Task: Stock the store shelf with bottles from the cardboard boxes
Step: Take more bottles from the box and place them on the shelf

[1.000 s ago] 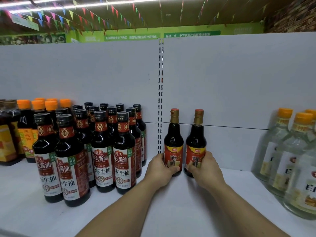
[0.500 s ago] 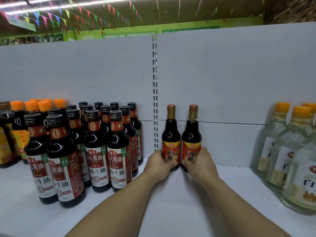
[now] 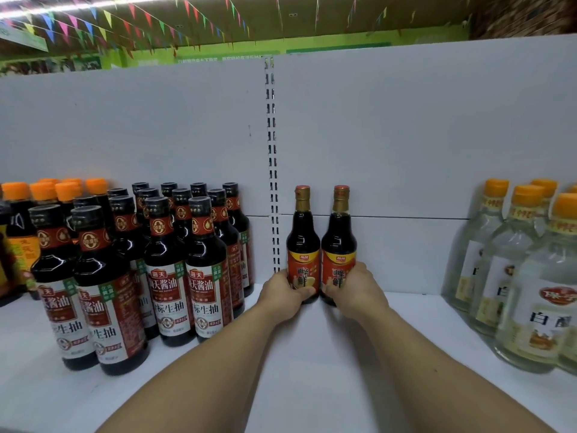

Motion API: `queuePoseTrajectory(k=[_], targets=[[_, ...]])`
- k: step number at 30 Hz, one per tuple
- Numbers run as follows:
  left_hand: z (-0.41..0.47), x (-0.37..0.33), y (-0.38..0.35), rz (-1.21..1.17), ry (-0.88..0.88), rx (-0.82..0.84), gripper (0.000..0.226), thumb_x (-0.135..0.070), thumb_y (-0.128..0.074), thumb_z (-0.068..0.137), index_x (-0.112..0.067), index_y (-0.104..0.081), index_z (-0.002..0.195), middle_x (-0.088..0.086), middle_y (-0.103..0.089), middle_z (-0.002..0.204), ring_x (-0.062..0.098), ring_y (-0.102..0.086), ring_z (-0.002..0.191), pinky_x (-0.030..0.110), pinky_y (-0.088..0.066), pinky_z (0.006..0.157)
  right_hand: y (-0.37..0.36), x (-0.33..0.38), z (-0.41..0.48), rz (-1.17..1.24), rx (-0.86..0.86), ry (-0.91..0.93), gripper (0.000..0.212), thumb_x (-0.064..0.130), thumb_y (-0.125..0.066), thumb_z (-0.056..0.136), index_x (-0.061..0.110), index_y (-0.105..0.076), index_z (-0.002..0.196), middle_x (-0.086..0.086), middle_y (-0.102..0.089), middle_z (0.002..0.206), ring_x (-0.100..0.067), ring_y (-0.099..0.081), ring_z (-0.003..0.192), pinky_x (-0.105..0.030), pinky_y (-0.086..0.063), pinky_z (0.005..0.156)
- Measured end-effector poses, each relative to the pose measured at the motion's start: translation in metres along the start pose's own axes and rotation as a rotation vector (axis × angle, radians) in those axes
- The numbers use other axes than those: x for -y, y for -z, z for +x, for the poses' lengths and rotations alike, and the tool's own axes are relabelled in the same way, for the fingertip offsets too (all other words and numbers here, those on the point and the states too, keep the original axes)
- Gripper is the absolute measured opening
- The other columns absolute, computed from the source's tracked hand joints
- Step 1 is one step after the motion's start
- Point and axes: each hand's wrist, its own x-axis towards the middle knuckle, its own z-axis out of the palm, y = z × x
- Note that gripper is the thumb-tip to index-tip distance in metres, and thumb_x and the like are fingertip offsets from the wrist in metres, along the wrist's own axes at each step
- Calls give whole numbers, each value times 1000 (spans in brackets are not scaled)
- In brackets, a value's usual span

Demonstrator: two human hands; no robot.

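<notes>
The left grip (image 3: 282,295) curled round the left bottle (image 3: 303,245) and the right grip (image 3: 356,292) round the right bottle (image 3: 338,242), both upright at the shelf (image 3: 312,364) back, with much stocking apparently left.

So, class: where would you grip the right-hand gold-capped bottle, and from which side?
Probably its wide labelled body, from the front-right, as the right hand does: the bottle stands upright, its twin crowds its left, the back panel sits behind.
</notes>
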Motion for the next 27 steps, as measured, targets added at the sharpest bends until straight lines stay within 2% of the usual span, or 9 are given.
queuePoseTrajectory(k=[3,5,8,10,12,14,17,22,27], targets=[[-5,-6,3,99,51,-8,42,-47,-81,88,-23,-65,119,-1,-72,121,21,-67,103,31,-51,89,6,0,-9,-110,82,-80,81,51,-84,76,15,-43,137,-7,-56,130,-30,-61,117,-47,-54,100],[-12,-8,5,163,81,-15,40,-48,-80,87,-22,-64,113,1,-71,116,21,-65,96,31,-51,84,9,-4,-17,-209,99,-79,75,53,-78,78,16,-46,135,-7,-56,127,-29,-60,115,-47,-53,100],[-27,-9,8,271,80,-30,48,-44,-73,93,-12,-61,127,4,-67,111,22,-61,90,31,-52,78,18,-6,-33,-297,127,-66,56,56,-67,83,21,-54,126,-5,-62,116,-27,-63,106,-43,-55,96],[-42,-11,12,307,68,-38,50,-44,-67,98,-9,-57,132,6,-65,118,20,-57,86,31,-48,75,22,-5,-45,-335,156,-41,47,54,-62,87,23,-59,122,-2,-64,111,-25,-64,102,-40,-56,93],[-57,-12,16,303,42,-32,53,-44,-65,99,-11,-55,139,6,-64,130,20,-57,91,30,-46,77,24,-5,-60,-379,190,-15,44,54,-59,91,22,-59,122,-1,-65,112,-23,-63,102,-37,-56,90],[-74,-13,22,305,-5,-13,56,-44,-65,99,-13,-54,143,5,-61,140,23,-62,110,30,-46,84,25,-3,-75,-406,216,-5,44,55,-58,93,20,-60,119,0,-66,111,-21,-64,101,-35,-56,87],[-100,-11,37,334,-52,-17,60,-49,-65,98,-15,-54,146,3,-59,146,23,-60,126,32,-48,96,25,3,-98,-362,215,9,40,54,-58,92,16,-63,105,1,-69,98,-19,-67,90,-33,-55,77],[-149,-6,66,300,-107,-74,55,-50,-64,97,-19,-58,142,-1,-60,141,20,-59,123,34,-49,95,29,26,-145,-344,171,77,38,54,-59,93,20,-49,80,1,-58,77,-20,-58,71,-31,-42,59],[-204,2,99,215,-172,-106,48,-46,-64,96,-22,-59,137,-5,-61,134,15,-59,117,38,-51,99,33,54,-200,-351,124,79,37,51,-58,95,15,-61,90,-3,-66,86,-21,-64,78,-31,-45,61]])
